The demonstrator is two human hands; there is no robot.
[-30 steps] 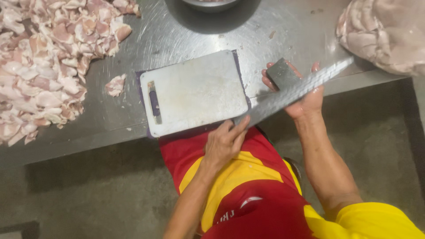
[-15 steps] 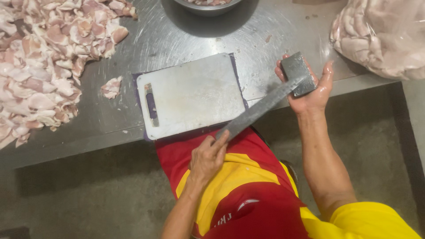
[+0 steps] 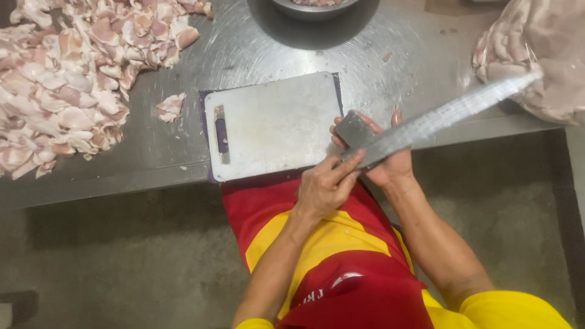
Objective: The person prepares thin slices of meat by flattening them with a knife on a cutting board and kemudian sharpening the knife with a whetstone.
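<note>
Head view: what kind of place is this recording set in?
Probably a meat-prep area or butcher's workspace: a steel table bears heaps of cut raw meat, a white cutting board lies at its edge, and the hands work a long knife against a sharpening stone.

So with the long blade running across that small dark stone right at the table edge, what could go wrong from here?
1. The left hand pinches the long grey steel knife blade with bare fingers close to the edge; a slip could cut them.
2. The right hand cups the small dark grey sharpening stone directly under the blade, so an overshoot may hit that palm.
3. The blade tip reaches the pale raw meat in the bag and could snag it.
</note>
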